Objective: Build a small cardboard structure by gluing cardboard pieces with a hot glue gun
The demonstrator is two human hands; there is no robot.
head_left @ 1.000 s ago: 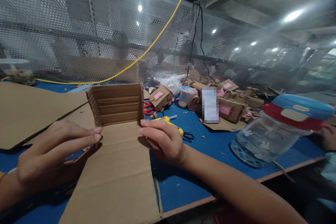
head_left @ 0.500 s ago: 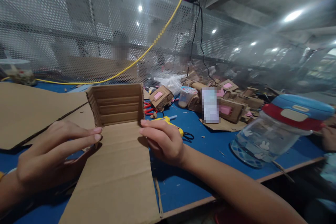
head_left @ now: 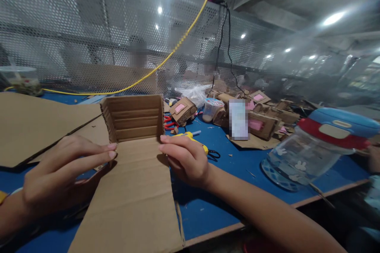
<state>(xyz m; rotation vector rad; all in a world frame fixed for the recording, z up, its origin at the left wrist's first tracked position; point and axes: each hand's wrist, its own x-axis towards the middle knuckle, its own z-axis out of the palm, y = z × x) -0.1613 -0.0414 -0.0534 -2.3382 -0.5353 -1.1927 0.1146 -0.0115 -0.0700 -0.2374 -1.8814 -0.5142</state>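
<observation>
A long cardboard piece (head_left: 133, 193) runs from the bottom of the view up to a folded end, where a back wall and two short side walls stand upright. My left hand (head_left: 69, 166) presses its fingertips on the left edge, by the lower corner of the left wall. On the right edge, my right hand (head_left: 185, 158) pinches the cardboard at the foot of the right wall, fingers closed. Both thumbs are mostly hidden. A yellow glue gun (head_left: 192, 140) lies just beyond my right hand.
Flat cardboard (head_left: 44, 126) covers the left of the blue table (head_left: 208, 201). A large bottle (head_left: 308, 158) stands at the right, near a person's hand. Behind are a plastic cup (head_left: 212, 110), red-handled tools, a phone-like screen (head_left: 238, 120) and cardboard models (head_left: 263, 124). A yellow cable (head_left: 148, 73) hangs behind.
The whole view has shifted slightly. Both hands keep the same hold on the cardboard.
</observation>
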